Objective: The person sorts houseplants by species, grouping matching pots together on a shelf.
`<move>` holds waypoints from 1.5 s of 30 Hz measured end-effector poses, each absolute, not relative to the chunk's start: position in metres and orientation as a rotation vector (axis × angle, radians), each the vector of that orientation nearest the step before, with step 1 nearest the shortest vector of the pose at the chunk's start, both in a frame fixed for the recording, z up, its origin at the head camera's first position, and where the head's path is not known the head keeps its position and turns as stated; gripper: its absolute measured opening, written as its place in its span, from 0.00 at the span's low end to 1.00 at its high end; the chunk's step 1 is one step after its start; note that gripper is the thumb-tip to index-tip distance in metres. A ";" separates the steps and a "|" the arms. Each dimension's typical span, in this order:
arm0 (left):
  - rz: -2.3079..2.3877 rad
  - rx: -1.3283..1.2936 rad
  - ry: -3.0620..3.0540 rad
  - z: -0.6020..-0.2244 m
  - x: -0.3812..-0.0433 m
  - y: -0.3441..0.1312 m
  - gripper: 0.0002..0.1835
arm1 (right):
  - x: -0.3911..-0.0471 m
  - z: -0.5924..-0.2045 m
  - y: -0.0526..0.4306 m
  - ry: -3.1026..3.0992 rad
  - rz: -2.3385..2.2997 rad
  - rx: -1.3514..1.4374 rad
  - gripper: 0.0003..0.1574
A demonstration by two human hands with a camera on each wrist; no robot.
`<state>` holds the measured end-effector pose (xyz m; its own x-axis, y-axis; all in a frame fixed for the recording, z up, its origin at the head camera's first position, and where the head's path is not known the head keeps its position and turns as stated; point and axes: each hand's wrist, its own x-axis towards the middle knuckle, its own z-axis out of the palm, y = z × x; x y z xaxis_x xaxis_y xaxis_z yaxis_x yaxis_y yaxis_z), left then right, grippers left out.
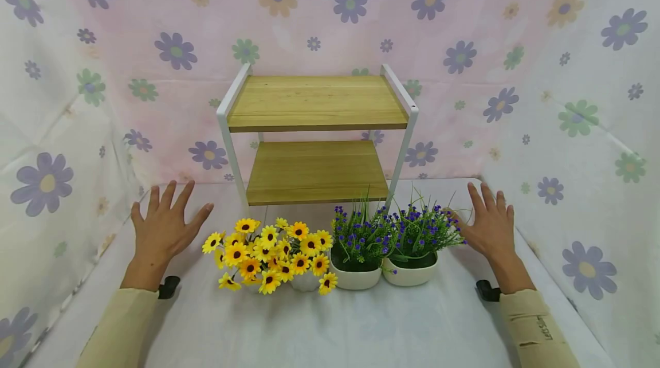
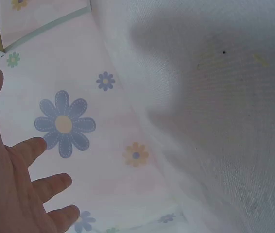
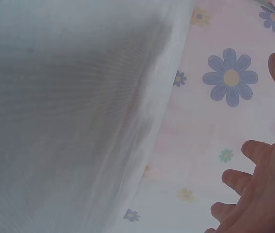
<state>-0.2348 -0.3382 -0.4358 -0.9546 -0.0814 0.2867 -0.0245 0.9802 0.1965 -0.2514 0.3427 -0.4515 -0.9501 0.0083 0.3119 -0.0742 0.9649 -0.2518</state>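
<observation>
My left hand (image 1: 164, 231) is spread with straight fingers at the left, apart from the artificial yellow daisies (image 1: 269, 253). These sit low in white pots (image 1: 305, 284), mostly hidden under the blooms. Two white oval planters (image 1: 357, 280) with purple flowers and grass blades stand to their right. On the far right, my right hand (image 1: 490, 229) has its fingers extended. Its thumb lies close to the outer purple plant (image 1: 420, 233); whether they touch I cannot tell. Both wrist views show just the bare hand against patterned cloth, holding nothing.
Behind the plants stands a two-tier rack with a wooden top shelf (image 1: 317, 101), a lower shelf (image 1: 317, 173) and white side frames. White cloth covers the table (image 1: 361, 328). Flower-printed curtains (image 1: 309, 18) enclose the back and both sides.
</observation>
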 end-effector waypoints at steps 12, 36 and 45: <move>-0.270 0.010 -2.720 -0.431 -0.236 -0.334 0.43 | -0.253 -0.451 0.345 -2.747 0.415 0.121 0.55; -0.479 -0.172 -2.547 -0.420 -0.235 -0.319 0.32 | -0.254 -0.450 0.338 -2.633 0.558 0.217 0.47; -0.653 -0.208 -2.528 -0.408 -0.227 -0.306 0.29 | -0.251 -0.447 0.334 -2.623 0.608 0.238 0.40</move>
